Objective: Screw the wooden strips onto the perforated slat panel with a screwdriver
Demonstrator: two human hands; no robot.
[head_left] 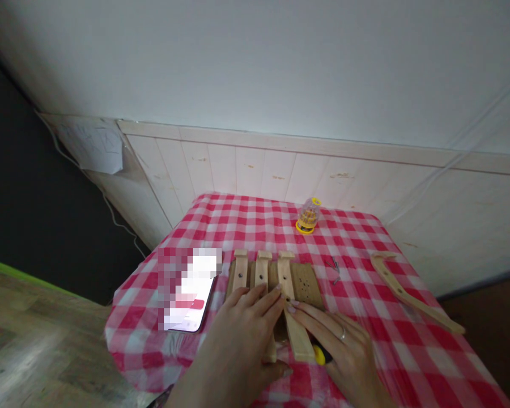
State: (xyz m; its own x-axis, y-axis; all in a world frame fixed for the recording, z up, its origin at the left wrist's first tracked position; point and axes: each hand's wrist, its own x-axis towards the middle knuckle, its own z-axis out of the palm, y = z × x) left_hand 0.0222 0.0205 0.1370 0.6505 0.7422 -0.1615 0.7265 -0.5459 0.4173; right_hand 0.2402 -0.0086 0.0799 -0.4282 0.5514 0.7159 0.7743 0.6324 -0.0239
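Observation:
A brown wooden board (306,283) lies in front of me with three pale curved wooden hooks across it: a left one (240,272), a middle one (262,272) and a right one (285,269). Dark screw heads or holes show in them. My left hand (249,323) lies over the left and middle hooks, fingers stretched, fingertips at the right hook's left edge. My right hand (344,340), wearing a ring, has its fingers together with the tips beside a lower hole in the right hook; whatever they pinch is hidden. Under it shows a yellow-and-black handle (320,355).
Another curved wooden hook (402,292) lies on the right of the red-and-white checked tablecloth (255,218). Several screws (335,269) are beyond the board. A clear case with a yellow base (308,217) stands near the wall. A lit phone (193,294) rests at left.

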